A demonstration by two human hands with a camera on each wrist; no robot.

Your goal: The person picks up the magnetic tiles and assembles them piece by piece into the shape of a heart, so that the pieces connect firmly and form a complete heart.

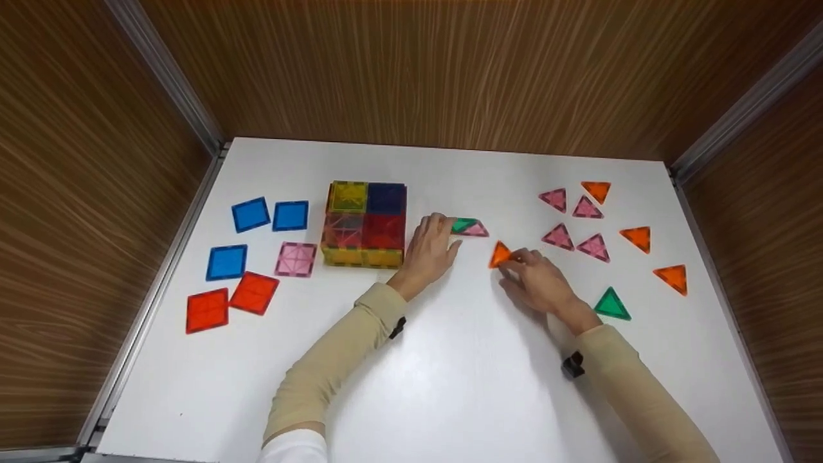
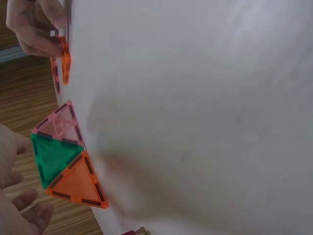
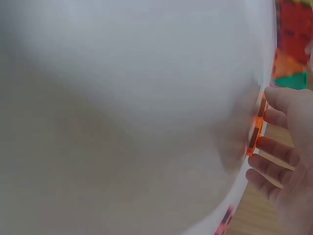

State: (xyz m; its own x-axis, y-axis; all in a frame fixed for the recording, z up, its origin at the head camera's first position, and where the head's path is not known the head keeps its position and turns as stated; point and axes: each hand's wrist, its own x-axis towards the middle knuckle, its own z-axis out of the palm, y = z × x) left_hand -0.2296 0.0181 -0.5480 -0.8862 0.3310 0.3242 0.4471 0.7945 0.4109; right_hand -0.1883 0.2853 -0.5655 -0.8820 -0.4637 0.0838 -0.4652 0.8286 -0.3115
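My right hand pinches an orange triangular magnetic tile, tilted up in the left wrist view, at the middle right of the table. My left hand is beside a joined row of triangle tiles, its fingers loosely bent. In the left wrist view that row shows a pink triangle, a green triangle and an orange triangle, edge to edge. From the head view the left hand covers the row's orange part. Left of this hand stands a box-shaped block of square tiles, yellow, blue, pink and red on top.
Loose blue squares, red squares and a pink square lie at the left. At the right are several pink triangles, orange triangles and a green triangle. Wooden walls enclose the white table.
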